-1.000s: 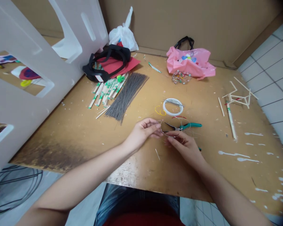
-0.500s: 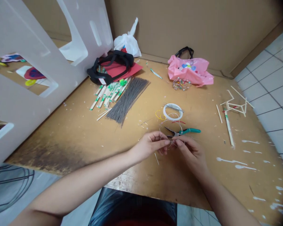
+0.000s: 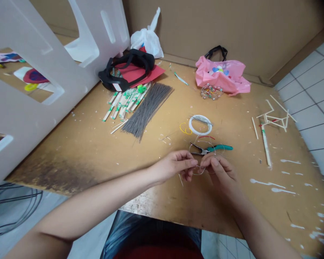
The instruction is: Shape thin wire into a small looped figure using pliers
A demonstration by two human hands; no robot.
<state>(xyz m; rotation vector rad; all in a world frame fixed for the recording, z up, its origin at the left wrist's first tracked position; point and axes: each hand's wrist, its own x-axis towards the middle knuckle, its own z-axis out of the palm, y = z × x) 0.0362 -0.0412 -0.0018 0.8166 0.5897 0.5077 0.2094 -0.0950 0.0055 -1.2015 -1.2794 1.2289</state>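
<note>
Thin wire bent into loops (image 3: 202, 174) hangs between my two hands, above the front part of the table. My left hand (image 3: 182, 164) pinches it between thumb and forefinger. On its other side my right hand (image 3: 221, 169) has thumb and fingers closed on the wire too. Where exactly the fingertips meet the wire is too fine to make out. Just beyond my hands lie pliers (image 3: 205, 151) with teal handles, their jaws pointing left. Behind them rests a white ring (image 3: 191, 126) with grey wire pieces across it, beside a curl of yellow wire (image 3: 185, 128).
A bundle of grey wires (image 3: 148, 111) and wrapped chopsticks (image 3: 124, 104) lie left of centre, under a black head strap (image 3: 108, 84). A pink bag (image 3: 234, 77) and a wire ball (image 3: 211, 92) stand at the back. A stick frame (image 3: 275, 120) is at right. A white plastic panel (image 3: 92, 21) borders the left.
My hands have drawn slightly apart, the right one moving right and its thumb lifting. More of the wire loop shows between them. The camera view has shifted a little.
</note>
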